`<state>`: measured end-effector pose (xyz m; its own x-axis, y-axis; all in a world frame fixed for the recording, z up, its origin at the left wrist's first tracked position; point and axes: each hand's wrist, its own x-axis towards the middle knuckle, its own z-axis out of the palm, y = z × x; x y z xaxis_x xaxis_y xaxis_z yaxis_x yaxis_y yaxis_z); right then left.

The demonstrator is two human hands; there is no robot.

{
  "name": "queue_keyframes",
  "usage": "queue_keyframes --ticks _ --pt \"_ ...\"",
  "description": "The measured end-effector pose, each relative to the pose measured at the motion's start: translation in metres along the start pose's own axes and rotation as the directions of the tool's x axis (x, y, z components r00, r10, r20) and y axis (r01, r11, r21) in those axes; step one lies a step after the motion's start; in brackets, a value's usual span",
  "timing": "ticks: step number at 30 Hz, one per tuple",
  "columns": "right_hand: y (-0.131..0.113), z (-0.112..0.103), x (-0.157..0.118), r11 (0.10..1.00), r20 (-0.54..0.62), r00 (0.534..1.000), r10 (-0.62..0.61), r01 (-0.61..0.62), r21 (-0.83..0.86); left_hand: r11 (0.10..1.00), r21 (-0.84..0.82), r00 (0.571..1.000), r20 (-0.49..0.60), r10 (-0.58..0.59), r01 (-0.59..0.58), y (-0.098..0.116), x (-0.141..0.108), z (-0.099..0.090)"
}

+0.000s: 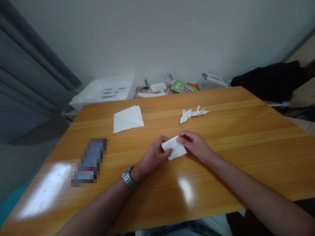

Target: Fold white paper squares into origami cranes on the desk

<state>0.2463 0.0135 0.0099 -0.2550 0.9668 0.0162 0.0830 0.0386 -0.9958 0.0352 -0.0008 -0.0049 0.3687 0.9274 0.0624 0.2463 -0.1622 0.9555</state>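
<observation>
A small folded piece of white paper (pixel 176 150) is held up between my hands, just above the wooden table. My left hand (pixel 156 151) grips its left side, the thumb lying on the face of the paper and the fingers behind it. At the upper right corner my right hand (pixel 193 143) pinches the edge between thumb and fingers. Beyond my hands stand white folded paper cranes (pixel 189 114), close together. Farther left lies a short stack of white paper sheets (pixel 128 119).
A phone-like dark object (pixel 91 160), blurred out, rests on the wooden table (pixel 152 196) to the left. Behind the far edge are a white plastic tray (pixel 105 87), a green booklet (pixel 182 86) and dark cloth (pixel 268 80). A grey curtain (pixel 29 65) hangs at left.
</observation>
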Motion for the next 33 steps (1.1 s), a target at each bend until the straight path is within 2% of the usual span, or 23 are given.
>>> queue_keyframes --ticks 7,17,20,23,28,33 --pt "0.001 -0.002 0.001 0.999 -0.003 0.999 -0.039 0.039 -0.027 1.0 -0.005 1.0 0.004 -0.02 0.02 0.004 -0.001 0.0" --pt "0.003 -0.003 0.001 0.991 -0.001 0.998 -0.062 0.061 -0.121 0.994 0.109 0.999 0.035 0.003 -0.007 0.006 -0.002 0.0" --pt "0.002 -0.003 0.001 0.987 0.01 0.997 -0.076 0.077 -0.141 0.988 0.154 1.0 -0.005 0.025 -0.024 0.012 -0.003 -0.001" --pt "0.001 -0.003 0.0 0.981 0.027 0.996 -0.086 0.089 -0.173 0.993 0.113 0.999 -0.034 0.042 -0.038 0.014 -0.001 -0.002" --pt "-0.001 -0.001 0.0 0.979 0.048 0.996 -0.074 0.081 -0.184 1.0 0.025 0.999 -0.05 -0.005 0.006 0.01 0.002 -0.001" --pt "0.0 -0.001 0.0 0.983 0.078 0.995 -0.068 0.081 -0.167 0.999 0.03 0.993 -0.117 -0.021 0.025 0.008 0.004 -0.002"
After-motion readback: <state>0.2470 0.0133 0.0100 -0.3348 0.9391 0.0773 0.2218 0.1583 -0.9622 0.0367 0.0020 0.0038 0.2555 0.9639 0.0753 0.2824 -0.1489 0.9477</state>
